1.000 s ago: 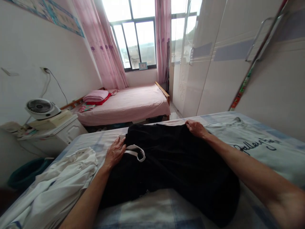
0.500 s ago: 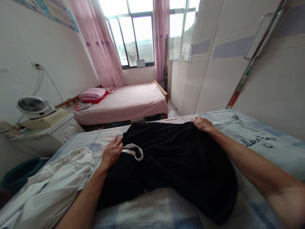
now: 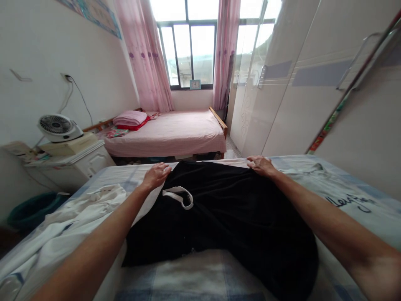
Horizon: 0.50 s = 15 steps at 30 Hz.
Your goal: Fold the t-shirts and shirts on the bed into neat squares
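A black garment [image 3: 232, 213] with a white neckband [image 3: 178, 195] lies spread on the blue-checked bed [image 3: 203, 276] in front of me. My left hand [image 3: 156, 174] pinches the garment's far left corner. At the far right corner, my right hand [image 3: 261, 165] grips the edge with its fingers curled. Both arms reach forward across the cloth.
A crumpled white garment [image 3: 78, 217] lies to the left on the bed, a pale printed shirt [image 3: 344, 196] to the right. A white cabinet [image 3: 75, 161] with a fan [image 3: 58, 127] stands at left, a pink bed [image 3: 171, 133] beyond, and wardrobe doors [image 3: 297, 92] at right.
My left hand has moved from beside the neckband up to the garment's far left corner. My right hand has stayed on the far right edge. The view shifted slightly.
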Each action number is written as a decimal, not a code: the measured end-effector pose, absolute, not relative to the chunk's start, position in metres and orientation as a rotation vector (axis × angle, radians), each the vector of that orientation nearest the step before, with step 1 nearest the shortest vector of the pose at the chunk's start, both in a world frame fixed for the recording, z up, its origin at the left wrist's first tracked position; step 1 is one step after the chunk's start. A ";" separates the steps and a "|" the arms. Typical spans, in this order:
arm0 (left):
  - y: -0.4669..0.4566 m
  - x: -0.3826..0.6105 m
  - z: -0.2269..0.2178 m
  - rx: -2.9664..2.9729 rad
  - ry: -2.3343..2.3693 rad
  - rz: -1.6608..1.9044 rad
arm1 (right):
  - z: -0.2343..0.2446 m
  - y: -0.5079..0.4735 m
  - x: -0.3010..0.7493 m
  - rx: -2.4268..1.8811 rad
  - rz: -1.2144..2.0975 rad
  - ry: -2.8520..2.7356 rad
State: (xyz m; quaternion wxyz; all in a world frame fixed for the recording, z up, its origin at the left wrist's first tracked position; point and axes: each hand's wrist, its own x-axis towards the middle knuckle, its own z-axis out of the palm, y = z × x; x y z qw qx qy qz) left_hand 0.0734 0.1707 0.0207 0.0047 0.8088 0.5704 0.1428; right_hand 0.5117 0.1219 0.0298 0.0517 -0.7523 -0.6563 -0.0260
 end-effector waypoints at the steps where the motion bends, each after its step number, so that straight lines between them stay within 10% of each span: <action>1: 0.176 0.082 0.023 2.501 1.770 0.389 | 0.027 0.128 0.505 -2.283 -0.044 -2.029; 15: 0.186 0.118 0.032 2.310 2.230 0.719 | 0.031 0.156 0.472 -2.198 -0.242 -1.839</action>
